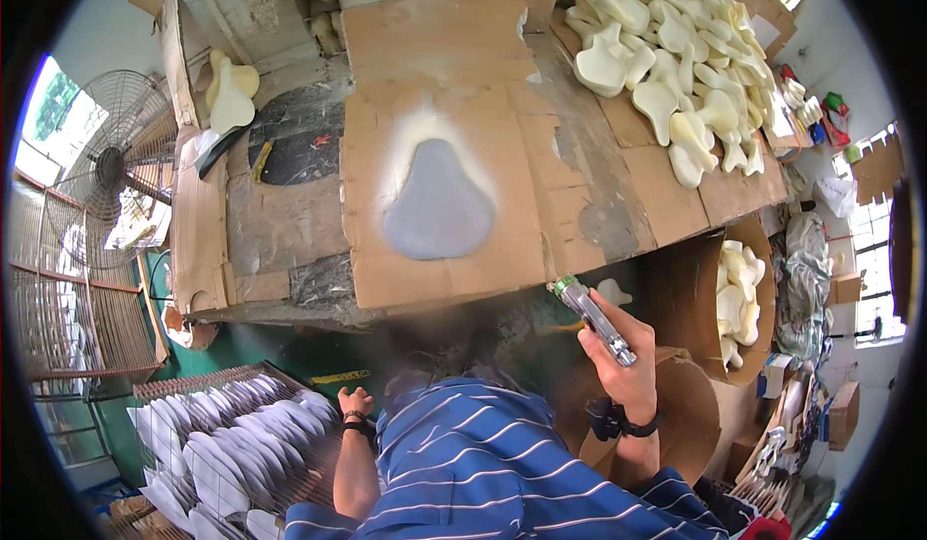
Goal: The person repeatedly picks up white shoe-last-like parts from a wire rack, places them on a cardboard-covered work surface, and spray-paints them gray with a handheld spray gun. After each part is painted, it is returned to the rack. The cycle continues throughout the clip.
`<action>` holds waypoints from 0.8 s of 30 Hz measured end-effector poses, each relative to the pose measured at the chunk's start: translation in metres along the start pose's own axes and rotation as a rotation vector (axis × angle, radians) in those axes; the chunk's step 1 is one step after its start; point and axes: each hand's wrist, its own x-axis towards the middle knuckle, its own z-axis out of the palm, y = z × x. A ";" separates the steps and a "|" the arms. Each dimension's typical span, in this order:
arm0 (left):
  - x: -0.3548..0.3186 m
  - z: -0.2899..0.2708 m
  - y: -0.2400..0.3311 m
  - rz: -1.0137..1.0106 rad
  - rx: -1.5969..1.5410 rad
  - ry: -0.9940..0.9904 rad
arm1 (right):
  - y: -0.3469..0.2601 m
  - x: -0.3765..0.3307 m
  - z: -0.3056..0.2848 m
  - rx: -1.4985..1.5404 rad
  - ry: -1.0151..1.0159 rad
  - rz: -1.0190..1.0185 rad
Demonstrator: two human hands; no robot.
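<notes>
Right hand (624, 358) grips spray gun (596, 320), left hand (355, 402) loosely open; grey pad (437, 207) appears coated, cream pads (659, 103) remain bare.

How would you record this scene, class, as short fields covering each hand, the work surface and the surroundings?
Right hand: the right hand grips a silver hand tool with a green tip
Left hand: the left hand holds nothing that shows
Work surface: cardboard sheet bearing one grey saddle-shaped piece
Upper right: heap of cream pieces
Lower left: rows of pale grey pieces
Far left: wire-caged fan
</notes>
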 end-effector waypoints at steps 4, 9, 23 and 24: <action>0.030 -0.025 -0.029 -0.059 -0.137 -0.054 | -0.004 0.003 -0.004 -0.008 -0.101 -0.022; 0.011 -0.016 -0.031 -0.010 -0.041 0.074 | -0.018 0.002 -0.008 -0.033 -0.304 -0.025; -0.002 0.016 0.034 0.049 0.121 0.016 | -0.020 0.005 0.006 -0.056 -0.092 -0.052; -0.003 0.019 0.037 0.047 0.136 0.016 | -0.019 0.004 0.005 -0.062 -0.071 -0.036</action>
